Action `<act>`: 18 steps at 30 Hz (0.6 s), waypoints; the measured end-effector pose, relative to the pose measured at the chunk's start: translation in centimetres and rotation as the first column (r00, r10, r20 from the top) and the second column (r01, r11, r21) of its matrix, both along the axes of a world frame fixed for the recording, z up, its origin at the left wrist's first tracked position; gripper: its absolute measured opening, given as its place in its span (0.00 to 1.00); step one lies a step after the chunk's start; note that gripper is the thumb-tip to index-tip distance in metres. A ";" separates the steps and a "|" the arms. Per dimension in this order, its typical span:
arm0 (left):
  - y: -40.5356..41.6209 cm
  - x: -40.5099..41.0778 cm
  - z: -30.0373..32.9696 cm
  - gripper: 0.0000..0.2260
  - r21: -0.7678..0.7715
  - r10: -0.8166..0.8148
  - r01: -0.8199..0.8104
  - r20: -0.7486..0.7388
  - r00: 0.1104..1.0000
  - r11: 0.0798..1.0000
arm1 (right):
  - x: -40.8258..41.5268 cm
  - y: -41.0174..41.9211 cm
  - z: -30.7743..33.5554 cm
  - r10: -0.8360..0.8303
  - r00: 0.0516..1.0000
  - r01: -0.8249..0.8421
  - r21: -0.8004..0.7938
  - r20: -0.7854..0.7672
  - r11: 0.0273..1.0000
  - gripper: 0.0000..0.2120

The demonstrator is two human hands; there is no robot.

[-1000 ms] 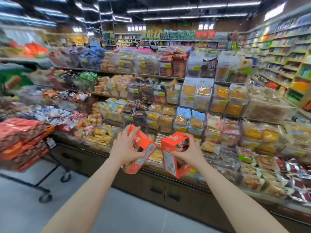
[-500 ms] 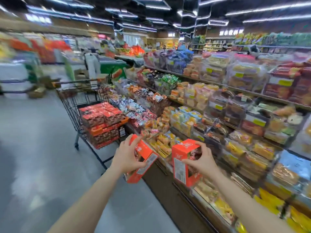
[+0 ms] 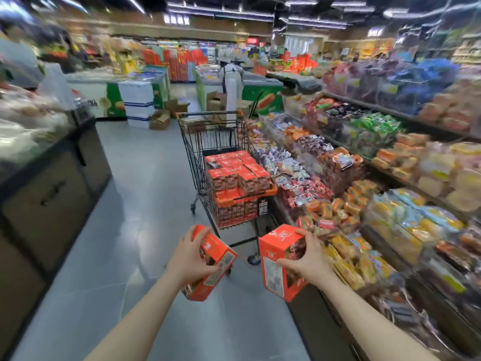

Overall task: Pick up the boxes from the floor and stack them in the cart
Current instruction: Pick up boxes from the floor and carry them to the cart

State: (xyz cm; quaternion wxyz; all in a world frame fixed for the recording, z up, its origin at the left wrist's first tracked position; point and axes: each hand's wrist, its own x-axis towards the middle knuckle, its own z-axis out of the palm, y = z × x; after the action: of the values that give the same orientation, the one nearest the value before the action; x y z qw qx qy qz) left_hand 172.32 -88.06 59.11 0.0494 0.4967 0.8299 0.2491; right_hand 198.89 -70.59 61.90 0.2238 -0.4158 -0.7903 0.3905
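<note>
Supermarket aisle floor (image 3: 135,178) leads to the cart (image 3: 208,142) ahead, parked beside snack shelves (image 3: 364,178) and already stacked with orange boxes. Left hand (image 3: 188,252) grips one box (image 3: 210,267); right hand (image 3: 304,259) clasps another (image 3: 277,264), both raised, likely for loading.

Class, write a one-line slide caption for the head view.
Each hand, left and right, grips an orange box before a cart stacked with boxes.

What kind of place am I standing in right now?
Most likely a supermarket aisle: a wire shopping cart stacked with orange boxes stands ahead, tiered shelves of packaged snacks run along the right, and chest freezers sit farther back.
</note>
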 end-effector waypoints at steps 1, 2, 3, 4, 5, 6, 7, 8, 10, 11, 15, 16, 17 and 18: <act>0.8 -1.7 0.1 0.47 -0.009 -0.003 0.003 0.005 1.000 1.000 | -1.7 0.9 -0.1 0.006 1.000 -0.006 -0.010 0.003 1.000 0.41; 1.6 -3.4 0.2 0.47 -0.017 -0.009 0.009 0.007 1.000 1.000 | -3.4 1.8 -0.1 0.012 1.000 -0.012 -0.017 0.008 1.000 0.41; 2.4 -5.1 0.4 0.47 -0.025 -0.015 0.015 0.005 1.000 1.000 | -5.2 2.7 0.0 0.014 1.000 -0.014 -0.021 0.015 1.000 0.41; 3.3 -6.9 0.6 0.47 -0.032 -0.021 0.021 0.005 1.000 0.999 | -6.9 3.5 0.3 0.008 1.000 -0.007 -0.021 0.017 1.000 0.41; 4.3 -8.8 0.9 0.47 -0.037 -0.026 0.026 0.001 1.000 0.999 | -8.7 4.3 0.6 -0.008 1.000 0.008 -0.017 0.009 1.000 0.41; 5.3 -10.7 1.3 0.47 -0.038 -0.030 0.030 -0.008 1.000 0.999 | -10.5 5.0 0.9 -0.026 1.000 0.026 -0.013 -0.005 1.000 0.40; 6.3 -12.5 1.6 0.46 -0.035 -0.032 0.032 -0.018 0.999 0.999 | -12.1 5.8 1.0 -0.041 0.999 0.041 -0.012 -0.019 0.999 0.40; 7.1 -14.1 1.8 0.46 -0.036 -0.032 0.031 -0.029 0.999 0.999 | -13.5 6.5 1.0 -0.051 0.998 0.051 -0.018 -0.027 0.999 0.40; 8.6 -16.8 1.7 0.46 -0.040 -0.035 0.034 -0.024 0.999 0.999 | -15.8 7.8 0.6 -0.061 0.998 0.061 -0.043 -0.018 0.997 0.39; 9.1 -17.6 1.5 0.46 -0.043 -0.037 0.037 -0.015 0.999 0.998 | -16.6 8.3 0.3 -0.061 0.998 0.061 -0.052 -0.008 0.997 0.39; 12.2 -22.0 0.2 0.46 -0.059 -0.026 0.026 -0.007 1.000 0.998 | -21.0 12.0 -0.4 -0.055 0.998 0.056 -0.074 0.017 0.996 0.40; 13.0 -23.0 -0.3 0.46 -0.071 -0.025 0.024 -0.006 1.000 0.997 | -22.1 13.0 -0.7 -0.049 0.999 0.051 -0.085 0.023 0.995 0.40; 13.8 -24.0 -0.9 0.46 -0.082 -0.021 0.021 -0.001 1.000 0.996 | -23.2 14.0 -1.0 -0.049 0.998 0.051 -0.092 0.027 0.994 0.40; 14.7 -25.0 -1.4 0.46 -0.091 -0.016 0.016 0.008 1.000 0.996 | -24.3 15.0 -1.4 -0.050 0.998 0.053 -0.094 0.025 0.994 0.39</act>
State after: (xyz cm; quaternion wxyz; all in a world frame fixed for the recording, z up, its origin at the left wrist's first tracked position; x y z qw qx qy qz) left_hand 147.31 -73.35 57.70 0.0770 0.4996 0.8363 0.2122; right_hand 174.57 -55.59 60.54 0.2051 -0.4504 -0.7625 0.4167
